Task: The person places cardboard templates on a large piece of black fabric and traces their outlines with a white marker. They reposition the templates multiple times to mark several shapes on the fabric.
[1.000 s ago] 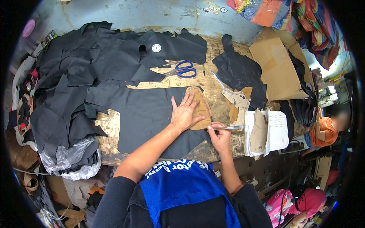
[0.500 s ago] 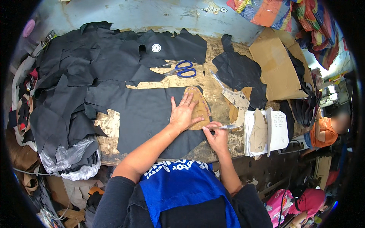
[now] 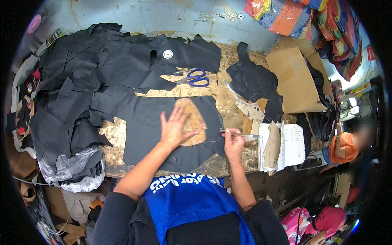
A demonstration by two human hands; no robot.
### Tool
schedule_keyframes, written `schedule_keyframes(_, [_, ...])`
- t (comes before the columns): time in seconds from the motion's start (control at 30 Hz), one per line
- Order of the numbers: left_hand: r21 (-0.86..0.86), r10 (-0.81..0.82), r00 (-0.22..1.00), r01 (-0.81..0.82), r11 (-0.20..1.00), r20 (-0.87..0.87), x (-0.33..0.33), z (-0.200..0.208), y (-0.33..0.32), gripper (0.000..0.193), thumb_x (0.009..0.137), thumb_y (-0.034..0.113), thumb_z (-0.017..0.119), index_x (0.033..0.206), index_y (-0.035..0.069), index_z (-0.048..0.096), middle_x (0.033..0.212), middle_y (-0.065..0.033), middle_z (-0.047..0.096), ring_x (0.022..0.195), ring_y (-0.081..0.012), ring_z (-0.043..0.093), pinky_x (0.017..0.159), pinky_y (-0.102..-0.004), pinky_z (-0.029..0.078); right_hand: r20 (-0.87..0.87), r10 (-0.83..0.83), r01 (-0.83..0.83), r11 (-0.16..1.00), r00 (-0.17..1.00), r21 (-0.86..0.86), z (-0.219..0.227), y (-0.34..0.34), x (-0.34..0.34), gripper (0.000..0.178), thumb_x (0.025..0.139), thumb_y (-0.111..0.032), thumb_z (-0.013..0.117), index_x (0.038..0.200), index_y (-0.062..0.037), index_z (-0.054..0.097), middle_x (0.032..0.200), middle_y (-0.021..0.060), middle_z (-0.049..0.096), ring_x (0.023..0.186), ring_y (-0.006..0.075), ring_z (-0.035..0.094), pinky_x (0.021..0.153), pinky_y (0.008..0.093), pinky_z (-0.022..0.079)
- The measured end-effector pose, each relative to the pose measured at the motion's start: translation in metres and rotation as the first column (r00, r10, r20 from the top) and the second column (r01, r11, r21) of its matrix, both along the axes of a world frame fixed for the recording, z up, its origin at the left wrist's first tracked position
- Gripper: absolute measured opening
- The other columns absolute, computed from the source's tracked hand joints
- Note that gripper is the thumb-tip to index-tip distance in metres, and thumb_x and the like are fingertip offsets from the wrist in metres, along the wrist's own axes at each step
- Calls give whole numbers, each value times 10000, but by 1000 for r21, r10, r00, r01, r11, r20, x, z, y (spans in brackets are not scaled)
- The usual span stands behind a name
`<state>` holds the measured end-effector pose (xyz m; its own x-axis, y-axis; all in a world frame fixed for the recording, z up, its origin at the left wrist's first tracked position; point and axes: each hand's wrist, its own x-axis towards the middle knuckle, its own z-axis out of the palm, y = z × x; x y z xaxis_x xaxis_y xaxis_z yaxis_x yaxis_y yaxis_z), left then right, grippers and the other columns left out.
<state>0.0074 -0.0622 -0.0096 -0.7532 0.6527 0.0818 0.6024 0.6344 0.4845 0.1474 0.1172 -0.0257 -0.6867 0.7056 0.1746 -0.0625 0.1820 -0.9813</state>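
Note:
My left hand [image 3: 173, 130] lies flat with spread fingers on a brown, rounded template [image 3: 195, 126], which rests on a black leather-like sheet [image 3: 149, 134]. Between the fingertips of my right hand [image 3: 234, 143] is a slim, silvery pen [image 3: 250, 135], its long end pointing right. This hand is just right of the template, over the sheet's right edge. A thin pale curved line shows on the black material between the template and that edge. Blue-handled scissors [image 3: 198, 77] lie farther up, their blades partly under black scraps.
Black material pieces [image 3: 81, 65] are heaped at the left and back. A pale template with holes [image 3: 250, 109] lies to the right, near papers [image 3: 293, 143] and an opened cardboard box [image 3: 294, 77]. Two other people [image 3: 344, 145] are at the far right.
My left hand and the template have shifted left, away from the sheet's right edge, uncovering the pale curved line. My right hand stays near the same place, still holding the pen.

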Motion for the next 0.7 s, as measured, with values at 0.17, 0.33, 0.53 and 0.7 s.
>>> schedule_keyframes(0.17, [-107,328,944,-329,938,-28,3,5,-103,736,656,501,746,1266,149,533,1456,-108,356,1377,-240,274,1082,-587,125,84,43,-64,960,996,271,-11,3,5,98,885,-69,579,839,16,562,824,113,662,733,153,624,682,279,500])
schedule_keyframes(0.33, [49,478,879,-477,878,-12,13,3,-160,671,621,363,803,1187,72,590,1410,-176,404,1328,-348,331,1083,-504,225,52,52,-67,938,997,340,-17,1,8,102,881,-50,581,806,5,540,851,122,665,706,143,600,667,269,485])
schedule_keyframes(0.53, [76,467,883,-463,883,-51,8,0,-156,722,587,374,818,1189,48,586,1371,-186,445,1298,-342,373,1086,-446,256,42,66,-78,892,997,445,-14,-2,6,88,880,-48,581,820,7,548,886,131,656,751,158,604,708,290,489])
schedule_keyframes(0.7, [186,608,792,-590,786,-59,-16,11,-163,832,560,374,833,1254,30,528,1299,-217,494,1211,-383,436,1013,-425,369,87,58,-94,863,995,496,-15,-2,6,74,874,-39,571,833,20,552,895,133,644,796,185,612,745,302,490])
